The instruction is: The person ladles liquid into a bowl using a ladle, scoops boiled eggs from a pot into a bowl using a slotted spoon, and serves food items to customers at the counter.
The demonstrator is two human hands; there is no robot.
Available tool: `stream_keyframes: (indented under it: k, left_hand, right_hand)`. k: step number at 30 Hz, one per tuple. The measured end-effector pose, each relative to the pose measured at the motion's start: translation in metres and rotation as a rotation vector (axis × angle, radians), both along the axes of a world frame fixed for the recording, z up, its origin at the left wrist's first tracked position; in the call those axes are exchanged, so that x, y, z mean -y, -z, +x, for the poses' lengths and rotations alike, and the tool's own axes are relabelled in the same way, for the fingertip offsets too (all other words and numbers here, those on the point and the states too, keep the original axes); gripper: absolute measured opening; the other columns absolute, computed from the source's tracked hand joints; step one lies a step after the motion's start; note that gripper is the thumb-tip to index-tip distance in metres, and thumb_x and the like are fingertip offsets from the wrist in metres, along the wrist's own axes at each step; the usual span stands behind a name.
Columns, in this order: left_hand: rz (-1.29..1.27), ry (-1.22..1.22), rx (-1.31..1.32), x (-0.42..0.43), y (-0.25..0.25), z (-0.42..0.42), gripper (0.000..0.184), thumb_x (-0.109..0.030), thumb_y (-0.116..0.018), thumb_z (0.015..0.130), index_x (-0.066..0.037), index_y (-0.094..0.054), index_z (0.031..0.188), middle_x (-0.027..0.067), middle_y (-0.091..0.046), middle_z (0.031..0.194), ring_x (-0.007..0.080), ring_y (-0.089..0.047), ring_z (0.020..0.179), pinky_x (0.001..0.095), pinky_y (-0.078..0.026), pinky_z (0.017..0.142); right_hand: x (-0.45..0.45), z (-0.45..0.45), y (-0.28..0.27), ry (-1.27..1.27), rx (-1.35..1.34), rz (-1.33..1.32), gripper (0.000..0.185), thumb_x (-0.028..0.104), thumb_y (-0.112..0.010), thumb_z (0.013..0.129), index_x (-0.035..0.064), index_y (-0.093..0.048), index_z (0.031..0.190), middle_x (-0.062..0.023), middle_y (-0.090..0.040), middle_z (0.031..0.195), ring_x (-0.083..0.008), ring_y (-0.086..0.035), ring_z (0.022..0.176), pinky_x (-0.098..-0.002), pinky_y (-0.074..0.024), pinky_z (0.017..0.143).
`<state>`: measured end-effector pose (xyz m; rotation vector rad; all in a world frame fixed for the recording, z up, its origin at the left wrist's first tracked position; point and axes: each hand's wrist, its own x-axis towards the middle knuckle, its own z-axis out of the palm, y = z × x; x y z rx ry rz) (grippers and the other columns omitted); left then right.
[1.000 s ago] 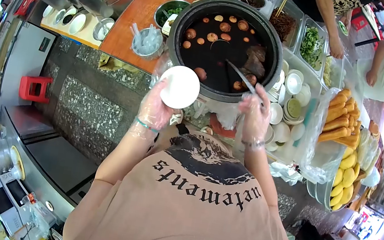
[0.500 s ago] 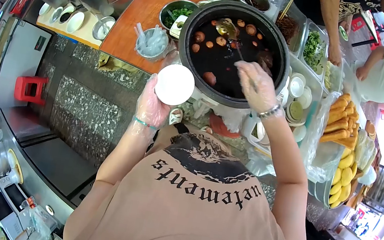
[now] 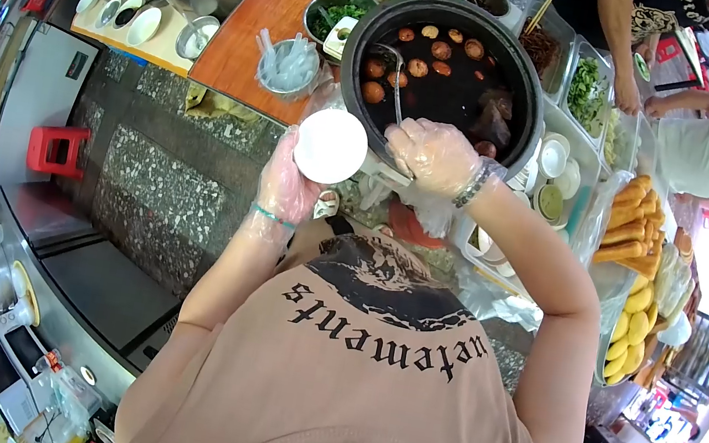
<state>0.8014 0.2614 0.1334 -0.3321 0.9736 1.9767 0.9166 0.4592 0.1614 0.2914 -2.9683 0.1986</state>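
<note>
In the head view, my left hand [image 3: 289, 179], in a clear plastic glove, is closed on a small white bowl [image 3: 331, 146] beside the pot's near left rim. My gloved right hand [image 3: 434, 157] grips the handle of a metal ladle [image 3: 398, 89] over the near rim. The ladle's head dips into dark broth at the left side of a big black pot [image 3: 352, 73]. Brown eggs [image 3: 372, 92] and other round pieces float around it. A dark lump [image 3: 493, 118] shows at the right of the broth.
Left of the pot, a wooden table [image 3: 254, 39] bears a container of plastic spoons [image 3: 288, 67] and bowls of greens [image 3: 341, 15]. Fried dough sticks [image 3: 630, 224], yellow buns [image 3: 632, 330] and tubs of herbs [image 3: 586, 87] stand right. Another person's arm [image 3: 619, 45] reaches in. A red stool [image 3: 57, 149] is left.
My right hand has moved left and toward me, and the ladle has swung to the pot's left side. The bowl in my left hand has shifted slightly to the right and is tilted differently.
</note>
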Motion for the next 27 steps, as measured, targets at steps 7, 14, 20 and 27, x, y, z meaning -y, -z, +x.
stream_keyframes:
  k: [7,14,20,27]
  left_hand:
    - [-0.023,-0.007,-0.014,-0.002,0.000,0.002,0.041,-0.031,-0.032,0.098,0.000,-0.043,0.123,0.0142,-0.055,0.120,0.0257,-0.058,0.107,0.0399,-0.053,0.085]
    - [-0.008,0.037,-0.019,-0.005,0.000,0.007,0.041,-0.032,-0.033,0.098,-0.002,-0.043,0.124,0.0124,-0.054,0.121,0.0253,-0.056,0.109,0.0400,-0.049,0.090]
    - [-0.051,0.037,-0.099,-0.002,-0.001,0.009,0.044,-0.035,-0.033,0.098,-0.001,-0.045,0.123,0.0121,-0.057,0.116,0.0249,-0.059,0.105,0.0376,-0.052,0.085]
    - [-0.111,-0.067,-0.136,0.004,-0.002,0.002,0.041,-0.032,-0.037,0.097,0.000,-0.045,0.122,0.0112,-0.058,0.116,0.0239,-0.059,0.105,0.0374,-0.052,0.085]
  right_hand:
    - [-0.009,-0.023,-0.016,0.106,-0.002,-0.175,0.012,0.017,-0.052,0.085,0.0056,-0.054,0.089,-0.0100,-0.057,0.081,-0.0281,-0.060,0.074,-0.0382,-0.0501,0.063]
    - [-0.037,-0.103,-0.042,0.386,0.084,-0.153,0.033,0.030,-0.042,0.089,0.0030,-0.061,0.092,-0.0221,-0.062,0.083,-0.0368,-0.060,0.084,-0.0441,-0.0478,0.078]
    - [0.022,-0.105,-0.048,0.160,0.389,-0.130,0.030,0.026,-0.045,0.089,0.0037,-0.065,0.088,-0.0196,-0.064,0.087,-0.0342,-0.063,0.084,-0.0408,-0.0493,0.078]
    - [-0.002,-0.028,-0.039,0.324,0.087,-0.606,0.024,0.026,-0.046,0.090,0.0070,-0.058,0.081,-0.0127,-0.063,0.081,-0.0284,-0.063,0.078,-0.0380,-0.0499,0.071]
